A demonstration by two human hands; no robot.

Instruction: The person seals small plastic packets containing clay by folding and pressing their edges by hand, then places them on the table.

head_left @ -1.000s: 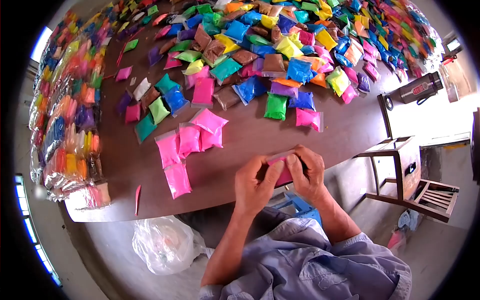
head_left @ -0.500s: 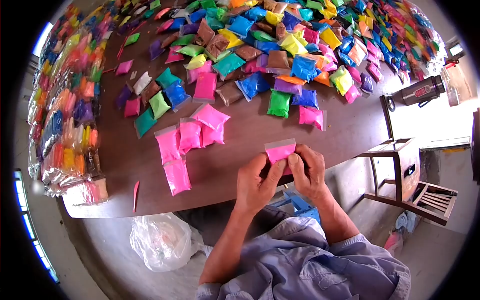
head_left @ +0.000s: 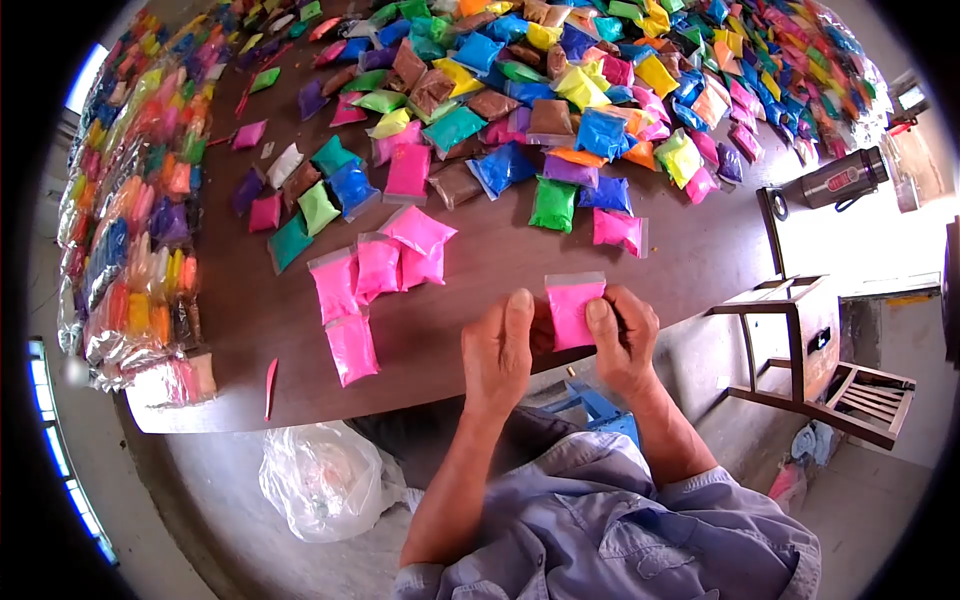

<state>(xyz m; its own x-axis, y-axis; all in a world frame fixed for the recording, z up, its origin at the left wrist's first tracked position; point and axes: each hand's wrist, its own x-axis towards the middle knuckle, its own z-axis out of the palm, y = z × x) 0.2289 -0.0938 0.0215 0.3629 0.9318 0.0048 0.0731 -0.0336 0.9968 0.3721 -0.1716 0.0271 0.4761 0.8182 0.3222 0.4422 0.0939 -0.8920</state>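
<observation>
My right hand (head_left: 625,340) is closed on the right side of a small zip bag (head_left: 574,308) filled with bright pink, soft-looking stuff, its thumb pressed on the front. The bag hangs upright with its clear seal strip at the top. At its left edge is my left hand (head_left: 496,350), thumb raised away from the bag and fingers partly hidden behind; the fingertips may be touching it. On the table to the left lie several similar pink bags (head_left: 352,350), some overlapping. Another pink bag (head_left: 618,231) lies beyond my hands.
A large heap of coloured bags (head_left: 480,55) covers the far side of the brown table (head_left: 480,260). Stacked clear packs (head_left: 130,290) line the left edge. A pink plastic knife (head_left: 271,388) lies near the front. A dark flask (head_left: 845,180) and wooden stool (head_left: 800,330) stand right.
Both hands pinched the pink zip bag at its middle before. My left thumb has let go and moved left, while the bag now shows its full front in my right hand.
</observation>
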